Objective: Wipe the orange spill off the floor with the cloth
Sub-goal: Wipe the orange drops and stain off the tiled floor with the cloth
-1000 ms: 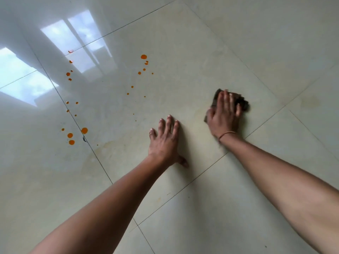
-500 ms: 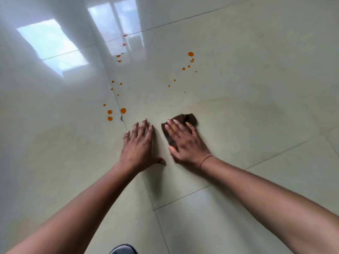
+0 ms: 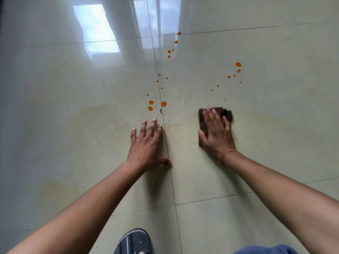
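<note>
right hand flat on cloth, fingers spread, pressing. orange spill beyond cloth, up-left; nearer left hand, splayed on floor. cloth edge blurred, probably mid-swipe.

Cloth under right hand, spill beyond left hand.

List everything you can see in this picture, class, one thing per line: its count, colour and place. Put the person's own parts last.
floor: one, pale glossy tiles, whole scene
orange drops: many, orange, scattered on the tiles beyond both hands
cloth: one, dark brown, on the floor under the right hand
sandal: one, grey-blue, bottom edge
blue fabric: one, blue, bottom right edge
left hand: one, flat on the floor, empty
right hand: one, pressing the cloth
</note>
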Available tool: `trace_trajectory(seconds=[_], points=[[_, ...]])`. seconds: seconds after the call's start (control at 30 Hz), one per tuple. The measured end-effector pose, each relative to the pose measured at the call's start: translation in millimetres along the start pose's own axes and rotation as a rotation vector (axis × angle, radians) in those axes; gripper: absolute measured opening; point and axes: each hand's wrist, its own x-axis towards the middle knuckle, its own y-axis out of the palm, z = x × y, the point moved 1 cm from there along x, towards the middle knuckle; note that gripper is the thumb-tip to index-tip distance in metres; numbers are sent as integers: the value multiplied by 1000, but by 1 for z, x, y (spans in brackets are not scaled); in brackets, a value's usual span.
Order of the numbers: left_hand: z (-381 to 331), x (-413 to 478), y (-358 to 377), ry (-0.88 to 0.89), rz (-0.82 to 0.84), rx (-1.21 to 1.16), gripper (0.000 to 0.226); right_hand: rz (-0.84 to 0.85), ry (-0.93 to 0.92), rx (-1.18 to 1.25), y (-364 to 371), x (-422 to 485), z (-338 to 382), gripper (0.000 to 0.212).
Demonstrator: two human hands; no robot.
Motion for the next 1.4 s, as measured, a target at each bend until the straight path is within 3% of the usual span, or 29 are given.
trace_trajectory(seconds=[0.07, 0.2, 0.3, 0.5, 0.63, 0.73, 0.8, 0.83, 0.97, 1.0, 1.13, 1.17, 1.2, 1.27, 1.3, 1.33, 1.4], points=[[22, 6, -5, -85, 19, -34, 141, -21, 93, 17, 9, 21, 37, 72], [43, 19, -19, -181, 97, -79, 154, 43, -429, -101, 26, -24, 71, 73], [47, 21, -22, -210, 166, -116, 157, 72, -585, -125, 20, -37, 44, 70], [51, 24, -15, -219, 194, -161, 160, 116, -568, -137, 13, 85, 110, 67], [47, 23, -17, -226, 213, -166, 159, 40, -227, -65, 9, 94, 87, 68], [44, 23, -23, -234, 248, -175, 158, 75, -466, -79, 18, 26, 91, 68], [42, 24, -23, -231, 269, -165, 157, 130, -611, -93, 18, 42, 96, 67], [42, 24, -23, -230, 277, -162, 157, 128, -591, -95, 13, 67, 103, 67], [45, 25, -20, -247, 269, -185, 159, 53, -142, -26, 9, 137, 118, 66], [44, 26, -21, -247, 273, -191, 159, 40, -132, -11, 12, 126, 120, 67], [41, 24, -25, -249, 273, -204, 158, 142, -711, -117, 18, 70, 108, 67], [41, 24, -24, -252, 275, -207, 158, 128, -732, -121, 15, 88, 106, 67], [42, 24, -23, -255, 278, -209, 158, 89, -621, -111, 11, 114, 108, 66], [43, 23, -20, -261, 277, -221, 158, 43, -161, 17, 2, 158, 114, 66], [43, 24, -20, -260, 272, -225, 157, 44, -37, 41, 1, 163, 121, 67], [43, 23, -20, -258, 270, -226, 157, 41, -89, 49, 3, 162, 127, 67], [42, 23, -23, -252, 268, -225, 157, 126, -542, -53, 8, 130, 127, 67]])
